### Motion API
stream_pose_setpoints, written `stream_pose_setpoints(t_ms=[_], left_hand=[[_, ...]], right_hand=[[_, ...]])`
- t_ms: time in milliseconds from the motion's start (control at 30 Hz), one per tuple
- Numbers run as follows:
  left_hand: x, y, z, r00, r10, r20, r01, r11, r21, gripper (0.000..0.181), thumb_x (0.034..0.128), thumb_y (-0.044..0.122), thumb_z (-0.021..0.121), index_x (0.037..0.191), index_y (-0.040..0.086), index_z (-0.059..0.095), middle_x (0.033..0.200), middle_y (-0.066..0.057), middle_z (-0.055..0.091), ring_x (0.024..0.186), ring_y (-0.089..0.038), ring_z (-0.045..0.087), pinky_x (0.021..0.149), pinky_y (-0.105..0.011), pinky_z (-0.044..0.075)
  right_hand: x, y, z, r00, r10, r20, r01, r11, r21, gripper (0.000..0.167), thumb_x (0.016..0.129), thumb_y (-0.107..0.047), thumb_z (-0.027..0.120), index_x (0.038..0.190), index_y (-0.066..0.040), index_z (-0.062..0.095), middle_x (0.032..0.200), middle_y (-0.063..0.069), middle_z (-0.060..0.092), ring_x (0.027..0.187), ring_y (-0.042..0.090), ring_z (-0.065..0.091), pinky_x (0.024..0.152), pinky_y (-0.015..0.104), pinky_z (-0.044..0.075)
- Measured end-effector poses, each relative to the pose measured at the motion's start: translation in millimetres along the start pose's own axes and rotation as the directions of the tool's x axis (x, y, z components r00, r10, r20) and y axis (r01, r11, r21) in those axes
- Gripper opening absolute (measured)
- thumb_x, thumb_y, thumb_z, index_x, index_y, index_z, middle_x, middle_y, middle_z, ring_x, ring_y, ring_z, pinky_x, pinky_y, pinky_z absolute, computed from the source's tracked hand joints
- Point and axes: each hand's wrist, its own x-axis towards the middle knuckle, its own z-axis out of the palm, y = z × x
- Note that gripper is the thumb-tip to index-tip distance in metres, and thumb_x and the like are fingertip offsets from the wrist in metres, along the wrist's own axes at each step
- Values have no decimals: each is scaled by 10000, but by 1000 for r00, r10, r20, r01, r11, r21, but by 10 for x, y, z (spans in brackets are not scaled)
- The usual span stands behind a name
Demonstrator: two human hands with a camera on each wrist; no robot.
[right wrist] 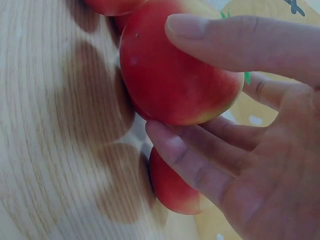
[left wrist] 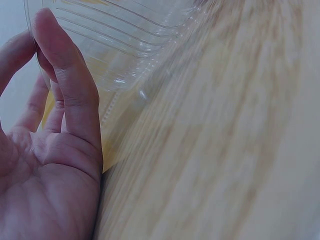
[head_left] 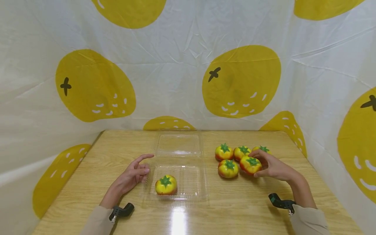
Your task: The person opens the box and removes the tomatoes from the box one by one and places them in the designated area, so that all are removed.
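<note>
My right hand (head_left: 273, 166) holds a yellow-and-red artificial tomato (head_left: 249, 166) with a green leaf top. In the right wrist view, the thumb lies on one side of this tomato (right wrist: 170, 75) and the fingers on the other. A clear plastic clamshell box (head_left: 191, 195) lies with its lid folded back, and one tomato (head_left: 166, 186) sits in the front left of its base. Beside the box's left edge is my left hand (head_left: 133, 176), index finger extended and the others loosely bent. The left wrist view shows its fingertips close to the clear plastic (left wrist: 125, 35); contact is unclear.
Several more tomatoes stand grouped around the held one, including one at front left (head_left: 228, 169) and one at back left (head_left: 224, 152). The wooden table (head_left: 117, 147) meets a white curtain (head_left: 170, 88) with yellow fruit prints at the back and sides.
</note>
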Motion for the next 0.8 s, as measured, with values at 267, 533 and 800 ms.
stream_pose_setpoints(t_ms=[267,533,800], left_hand=[[-6,-5,3,1000,2,-7,-2,1000,6,553,1036,-65,451,1544,131,353,865,64,648,660,-52,635,598,-197,560],[10,-9,1,1000,-1,-10,1,1000,-10,561,1033,-67,459,1547,128,345,869,64,658,657,-48,645,594,-196,568],[16,-14,2,1000,-2,-15,2,1000,-11,560,1030,-66,468,1539,138,356,865,62,662,653,-49,644,587,-198,566]], right_hand=[[26,64,14,999,14,39,-14,1000,2,645,815,-103,841,1355,-5,504,1378,292,517,1210,290,566,888,253,537],[14,89,24,999,-6,48,5,1000,16,637,827,-111,833,1356,-28,488,1392,282,514,1225,282,561,903,250,534],[26,118,26,996,-15,88,12,1000,28,632,832,-88,817,1348,-11,461,1395,307,500,1274,469,527,914,242,533]])
